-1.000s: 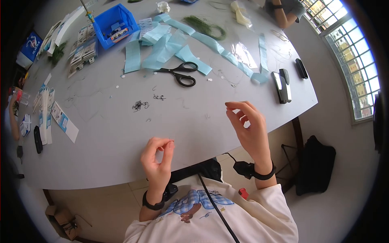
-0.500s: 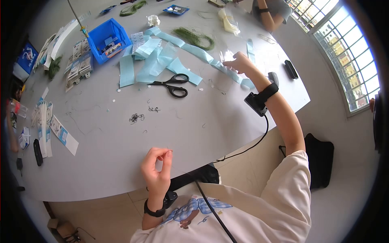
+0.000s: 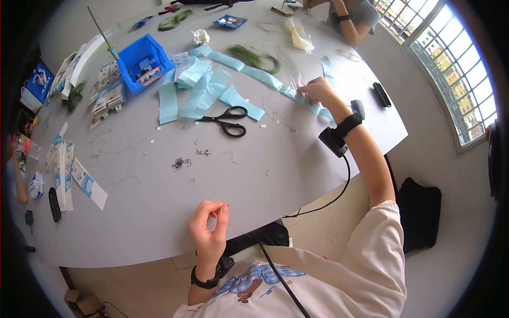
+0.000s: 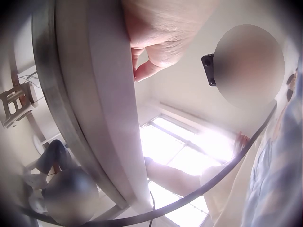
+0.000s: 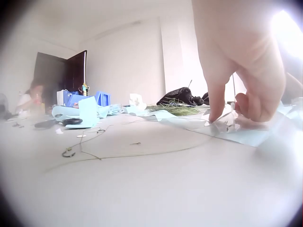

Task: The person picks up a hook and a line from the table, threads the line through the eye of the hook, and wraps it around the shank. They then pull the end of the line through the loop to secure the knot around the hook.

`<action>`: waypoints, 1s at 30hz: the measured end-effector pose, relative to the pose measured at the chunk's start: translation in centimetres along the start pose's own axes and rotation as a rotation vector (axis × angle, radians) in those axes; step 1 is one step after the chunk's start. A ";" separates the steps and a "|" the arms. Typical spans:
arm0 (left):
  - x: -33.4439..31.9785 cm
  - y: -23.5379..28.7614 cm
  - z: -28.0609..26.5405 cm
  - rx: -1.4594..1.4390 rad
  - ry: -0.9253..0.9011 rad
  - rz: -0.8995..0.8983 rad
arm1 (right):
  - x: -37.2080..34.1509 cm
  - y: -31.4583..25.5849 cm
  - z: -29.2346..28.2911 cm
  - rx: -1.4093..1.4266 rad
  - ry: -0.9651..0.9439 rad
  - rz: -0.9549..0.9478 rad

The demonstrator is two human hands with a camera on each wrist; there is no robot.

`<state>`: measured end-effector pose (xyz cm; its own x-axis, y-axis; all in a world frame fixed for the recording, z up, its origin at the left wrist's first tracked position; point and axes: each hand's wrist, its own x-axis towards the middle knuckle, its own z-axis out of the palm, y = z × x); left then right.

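Observation:
My left hand (image 3: pixel 208 233) is raised near the table's front edge, thumb and forefinger pinched together on a fine thread, barely visible. Reaching out to the right, my right hand (image 3: pixel 321 91) has its fingertips at a clear plastic bag (image 3: pixel 298 79) over the light blue strip (image 3: pixel 275 84). In the right wrist view the bag's film (image 5: pixel 226 122) shows between thumb and fingers. Nearby on the table lies a small fish hook (image 5: pixel 68 153) with thin line attached. A pile of dark hooks (image 3: pixel 181 164) and a smaller group (image 3: pixel 203 152) lie mid-table. The left wrist view hides the left fingertips' work.
Black scissors (image 3: pixel 220 118) lie beside crumpled blue paper (image 3: pixel 204 95). Farther back are a blue bin (image 3: pixel 132 79) and green line (image 3: pixel 254 57). A stapler (image 3: pixel 358 109) and a black object (image 3: pixel 382 95) stand right; printed cards (image 3: pixel 89 183) lie left. Another person's arm (image 3: pixel 352 32) rests at the far edge.
My right hand has moved from above the near table out to the plastic bag, and its fingers have closed on the film. The left hand stays pinched in nearly the same place.

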<state>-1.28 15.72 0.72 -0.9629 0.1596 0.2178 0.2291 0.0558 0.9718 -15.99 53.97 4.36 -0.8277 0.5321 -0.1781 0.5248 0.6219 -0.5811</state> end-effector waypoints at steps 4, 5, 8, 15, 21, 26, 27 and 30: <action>0.0 0.1 0.0 0.007 -0.015 0.000 | 0.4 1.6 0.0 0.178 0.020 0.010; 0.0 0.2 0.0 0.002 -0.014 0.007 | 0.5 1.7 -0.3 0.262 0.074 -0.033; 0.0 0.1 0.1 0.012 -0.006 0.014 | -0.1 1.9 -1.1 0.299 0.133 -0.093; -0.2 0.0 0.0 0.038 -0.002 -0.019 | -5.4 0.2 -3.9 0.536 0.174 -0.235; -0.2 0.3 0.2 0.072 -0.024 -0.017 | -6.0 1.1 -2.8 0.570 0.018 -0.142; -0.1 0.5 0.0 0.078 0.004 -0.019 | -3.7 2.2 -1.2 0.065 0.283 -0.120; -0.1 0.4 0.0 0.077 -0.002 -0.019 | -3.6 2.4 -1.3 0.185 0.339 -0.216; 0.0 0.5 0.1 0.084 -0.022 -0.020 | -6.8 0.6 -2.4 0.510 0.330 -0.260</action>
<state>-1.14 15.83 1.19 -0.9643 0.1793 0.1950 0.2215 0.1417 0.9648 -9.60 52.10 7.12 -0.7679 0.6000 0.2244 0.0892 0.4470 -0.8901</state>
